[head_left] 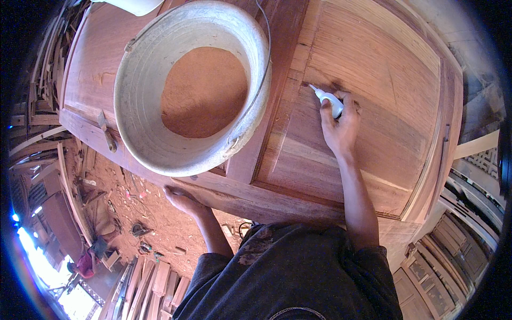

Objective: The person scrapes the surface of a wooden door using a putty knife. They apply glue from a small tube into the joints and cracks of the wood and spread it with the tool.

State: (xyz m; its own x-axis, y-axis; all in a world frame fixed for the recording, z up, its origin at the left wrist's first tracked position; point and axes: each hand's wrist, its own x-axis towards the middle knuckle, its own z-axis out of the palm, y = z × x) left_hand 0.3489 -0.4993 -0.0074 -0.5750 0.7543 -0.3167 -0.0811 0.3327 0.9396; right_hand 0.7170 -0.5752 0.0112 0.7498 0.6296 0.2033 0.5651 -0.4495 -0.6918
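In my right hand (344, 120) is a small white squeeze bottle (335, 105), gripped between thumb and fingers. Its narrow nozzle points up and left, close to a dark spot on the wooden panel door (362, 133). A darker stain marks the wood just beyond the bottle. My left hand (185, 201) is by the door's near edge, below the bucket, its fingers stretched out and holding nothing that I can see. A large metal bucket (138, 136) with reddish-brown sawdust (205, 90) in it stands on the door. Left of it lies a putty knife (108, 133).
A white container (130, 4) shows at the top edge. Sawdust and scraps cover the floor (160, 224). Timber offcuts (152, 285) are piled at the lower left, and wooden panels (448, 250) lean at the right. A person in red (88, 261) is far left.
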